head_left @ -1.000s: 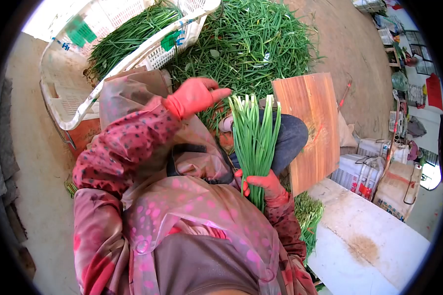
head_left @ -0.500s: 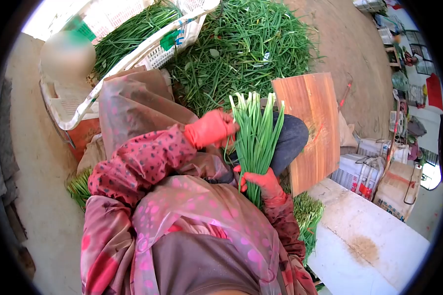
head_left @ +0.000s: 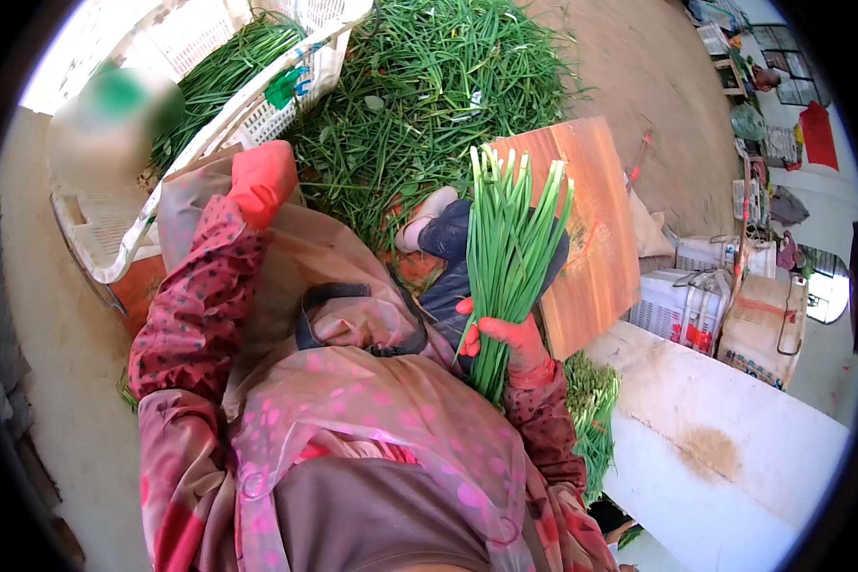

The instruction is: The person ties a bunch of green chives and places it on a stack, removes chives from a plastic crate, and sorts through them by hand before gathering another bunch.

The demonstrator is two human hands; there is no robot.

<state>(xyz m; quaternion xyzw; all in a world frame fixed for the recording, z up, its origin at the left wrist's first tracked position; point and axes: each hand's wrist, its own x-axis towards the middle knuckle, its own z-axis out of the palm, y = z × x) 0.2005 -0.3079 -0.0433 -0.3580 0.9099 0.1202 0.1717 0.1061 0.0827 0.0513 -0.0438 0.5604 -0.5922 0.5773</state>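
A bunch of garlic chives (head_left: 513, 250), pale ends pointing up and away from me, stands over my knee. My right hand (head_left: 511, 341), in a red rubber glove, is closed around the lower part of it. My left hand (head_left: 262, 181), gloved in red too, is over my apron-covered leg beside the white plastic basket (head_left: 269, 124). Its fingers are turned away, so I cannot see whether it holds anything. Chives (head_left: 227, 81) lie inside that basket. A large heap of loose chives (head_left: 429, 91) spreads over the floor in front of me.
A wooden board (head_left: 596, 238) leans beyond the bunch on the right. Further right are a white slab (head_left: 725, 448) with a brown stain, a white crate (head_left: 672, 303) and a cardboard box (head_left: 758, 329). More chives (head_left: 593, 415) lie by my right forearm.
My left hand has left the bunch and moved up and left toward the basket. The right hand keeps its hold on the chives. The view has shifted slightly.
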